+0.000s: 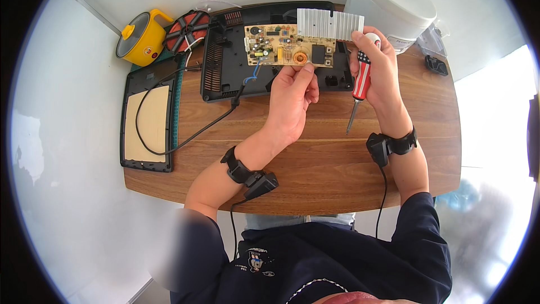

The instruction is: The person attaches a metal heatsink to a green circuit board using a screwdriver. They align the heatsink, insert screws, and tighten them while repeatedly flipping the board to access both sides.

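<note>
Left hand (pixel 292 93) is pinching the lower edge of a circuit board (pixel 287 45) between thumb and fingers, holding it up over the open black casing (pixel 225 67) at the far side of the wooden surface (pixel 315 163). Going from the left, a small yellow pot (pixel 140 36) is sitting in the corner, a red and black coil (pixel 188 28) is lying beside it, and a flat black panel (pixel 147 118) with a tan face is resting at the surface's left edge, a black cord (pixel 185 135) looping across it. Blue wires are hanging from the board toward the casing, so it is likely tethered. Thin, stiff and light by the look of it, the board is studded with small parts and a copper ring coil, with a ribbed silver heat sink (pixel 329 22) along its top right making that end heavier; it is probably fragile and best taken by its bare edges. Right hand (pixel 377 70) is steadying the heat sink's corner while closed around a red-handled screwdriver (pixel 360 81), tip pointing down. A white cooker (pixel 394 0) is standing behind.
</note>
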`<state>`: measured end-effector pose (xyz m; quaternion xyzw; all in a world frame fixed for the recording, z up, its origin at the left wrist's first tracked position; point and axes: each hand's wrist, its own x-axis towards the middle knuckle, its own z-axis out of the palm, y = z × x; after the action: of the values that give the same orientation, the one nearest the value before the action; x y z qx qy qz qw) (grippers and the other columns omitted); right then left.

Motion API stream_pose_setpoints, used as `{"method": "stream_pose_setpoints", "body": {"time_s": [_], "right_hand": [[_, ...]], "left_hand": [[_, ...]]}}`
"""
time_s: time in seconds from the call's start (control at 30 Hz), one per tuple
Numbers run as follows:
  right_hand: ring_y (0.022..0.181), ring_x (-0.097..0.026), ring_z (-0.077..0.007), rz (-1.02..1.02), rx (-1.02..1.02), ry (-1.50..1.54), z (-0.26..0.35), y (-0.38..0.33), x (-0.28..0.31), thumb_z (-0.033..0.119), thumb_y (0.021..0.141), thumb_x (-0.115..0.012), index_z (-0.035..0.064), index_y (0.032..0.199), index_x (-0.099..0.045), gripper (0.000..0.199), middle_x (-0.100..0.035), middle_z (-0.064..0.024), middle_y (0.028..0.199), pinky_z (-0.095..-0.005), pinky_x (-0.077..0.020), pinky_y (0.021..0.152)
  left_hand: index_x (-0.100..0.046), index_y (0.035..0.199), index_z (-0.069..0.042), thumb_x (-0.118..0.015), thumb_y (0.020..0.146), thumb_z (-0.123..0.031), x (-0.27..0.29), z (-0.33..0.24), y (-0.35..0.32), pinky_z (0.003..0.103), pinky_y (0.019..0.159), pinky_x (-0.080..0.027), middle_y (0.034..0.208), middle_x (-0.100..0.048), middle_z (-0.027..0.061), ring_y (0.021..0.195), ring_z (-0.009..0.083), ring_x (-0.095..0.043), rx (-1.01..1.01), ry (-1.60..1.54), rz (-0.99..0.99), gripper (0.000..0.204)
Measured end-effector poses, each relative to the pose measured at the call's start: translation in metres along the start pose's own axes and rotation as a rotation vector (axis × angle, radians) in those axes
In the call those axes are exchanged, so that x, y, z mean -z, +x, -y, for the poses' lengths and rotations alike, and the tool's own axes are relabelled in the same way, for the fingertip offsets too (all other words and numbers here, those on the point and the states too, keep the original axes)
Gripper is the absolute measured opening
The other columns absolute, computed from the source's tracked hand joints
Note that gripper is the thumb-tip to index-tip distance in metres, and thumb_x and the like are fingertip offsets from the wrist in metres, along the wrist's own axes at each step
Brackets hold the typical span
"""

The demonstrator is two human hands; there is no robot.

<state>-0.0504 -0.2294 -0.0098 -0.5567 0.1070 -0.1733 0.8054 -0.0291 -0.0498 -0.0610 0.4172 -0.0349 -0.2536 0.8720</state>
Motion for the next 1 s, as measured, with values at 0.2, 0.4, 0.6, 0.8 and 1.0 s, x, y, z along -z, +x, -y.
{"method": "stream_pose_setpoints", "body": {"time_s": [0.2, 0.4, 0.6, 0.8, 1.0], "right_hand": [[0.051, -0.056, -0.0104, 0.018, 0.007, -0.006, -0.002, 0.001, 0.002, 0.017, 0.093, -0.075, 0.0033, 0.103, -0.066, 0.019, -0.063, -0.0019, 0.071, -0.0246, -0.0427, 0.046], [0.051, -0.056, -0.0098, 0.043, 0.015, -0.03, -0.003, 0.0, 0.001, 0.018, 0.092, -0.076, 0.0042, 0.1, -0.065, 0.019, -0.062, -0.0009, 0.07, -0.0247, -0.0425, 0.046], [0.051, -0.056, -0.0081, 0.133, -0.044, -0.114, -0.002, -0.004, -0.008, 0.017, 0.091, -0.076, 0.0032, 0.1, -0.064, 0.02, -0.062, -0.0009, 0.071, -0.0248, -0.0436, 0.048], [0.05, -0.053, -0.0066, 0.233, -0.119, -0.249, -0.009, -0.006, -0.01, 0.017, 0.094, -0.071, -0.0009, 0.112, -0.062, 0.026, -0.074, -0.0111, 0.104, -0.022, -0.0431, 0.047], [0.052, -0.053, -0.0061, 0.281, -0.185, -0.242, -0.006, -0.01, -0.014, 0.021, 0.093, -0.074, -0.0008, 0.113, -0.064, 0.031, -0.077, -0.0107, 0.108, -0.0214, -0.0441, 0.048]], "left_hand": [[-0.058, 0.096, -0.011, -0.061, 0.106, -0.019, 0.0, 0.0, 0.0, 0.026, 0.063, -0.047, 0.08, -0.059, -0.001, 0.068, 0.0096, -0.055, -0.005, 0.004, -0.003, 0.013], [-0.058, 0.097, -0.011, -0.061, 0.106, -0.018, 0.007, -0.004, 0.006, 0.025, 0.063, -0.046, 0.081, -0.059, -0.0013, 0.07, 0.0087, -0.054, -0.102, 0.006, 0.007, 0.012], [-0.058, 0.097, -0.011, -0.061, 0.106, -0.019, 0.01, -0.023, 0.015, 0.023, 0.064, -0.045, 0.08, -0.057, -0.003, 0.071, 0.0068, -0.053, -0.219, -0.001, -0.108, 0.012], [-0.058, 0.097, -0.011, -0.06, 0.107, -0.023, 0.014, -0.034, 0.019, 0.023, 0.065, -0.044, 0.078, -0.054, -0.0042, 0.071, 0.0062, -0.05, -0.298, 0.032, -0.172, 0.015], [-0.058, 0.097, -0.011, -0.059, 0.108, -0.023, 0.015, -0.038, 0.021, 0.024, 0.063, -0.041, 0.077, -0.051, -0.0048, 0.069, 0.0061, -0.046, -0.338, 0.063, -0.208, 0.017]]}}
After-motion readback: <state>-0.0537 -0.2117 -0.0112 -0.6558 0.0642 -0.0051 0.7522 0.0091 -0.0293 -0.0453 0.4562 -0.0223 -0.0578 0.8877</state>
